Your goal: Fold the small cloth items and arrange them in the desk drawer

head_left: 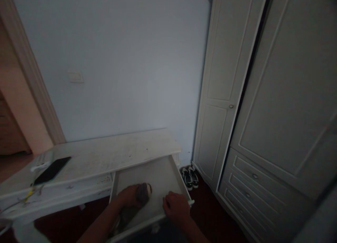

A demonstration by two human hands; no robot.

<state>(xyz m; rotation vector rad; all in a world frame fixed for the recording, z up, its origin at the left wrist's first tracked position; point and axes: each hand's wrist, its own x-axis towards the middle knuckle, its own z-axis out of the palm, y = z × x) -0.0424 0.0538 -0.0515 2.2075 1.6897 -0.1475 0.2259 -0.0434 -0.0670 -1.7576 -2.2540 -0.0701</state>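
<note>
No legible text, labels, brands, numbers

2 shoes (pixel 189 178) stand between the drawer (pixel 163 172) and the wardrobe (pixel 223 78), right of the desk (pixel 105 148).

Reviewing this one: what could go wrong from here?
The dark rounded object in the left hand might slip and drop into the drawer below.

The drawer is pulled well out, so pressing down on it could make it sag or tip.

The dark flat device lies close to the tabletop's front edge; a bump might knock it off.
</note>
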